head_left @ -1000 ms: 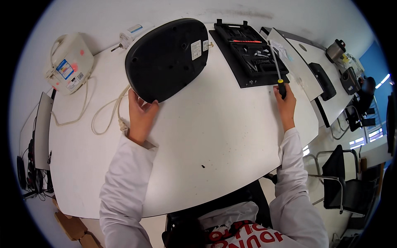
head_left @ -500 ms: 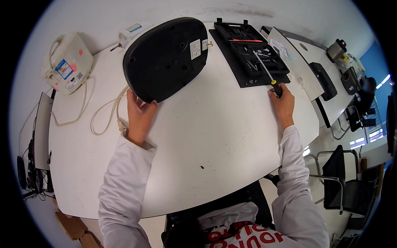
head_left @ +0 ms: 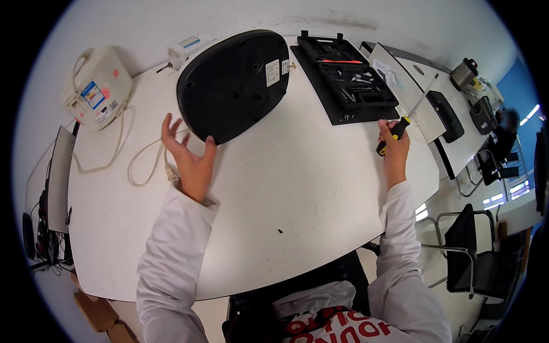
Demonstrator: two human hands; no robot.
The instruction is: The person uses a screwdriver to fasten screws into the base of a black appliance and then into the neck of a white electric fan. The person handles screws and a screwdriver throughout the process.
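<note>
A black, rounded appliance base [head_left: 229, 94] with recessed screw holes and white labels faces me at the back of the table. My left hand [head_left: 193, 166] is open at its near edge, fingers spread, the thumb at the rim; whether it touches I cannot tell. At the right, my right hand [head_left: 396, 160] is closed round the black and yellow handle of a screwdriver [head_left: 403, 127], its shaft pointing up and to the right. Beyond it lies an open black tool case [head_left: 366, 97] on a black mat [head_left: 320, 86], with several small screws [head_left: 346, 118] at the mat's near edge.
A cream-coloured appliance [head_left: 100, 88] with a cord [head_left: 117, 143] stands at the far left. Behind the base lies a white cylindrical part [head_left: 183, 50] with a metal shaft. A small dark piece [head_left: 280, 231] and specks lie on the white table [head_left: 257, 194]. A black chair [head_left: 472, 257] is at the right.
My left hand's fingers have spread away from the base, which has shifted slightly right and down in view. The screwdriver in my right hand has swung from pointing up-left over the tool case to up-right.
</note>
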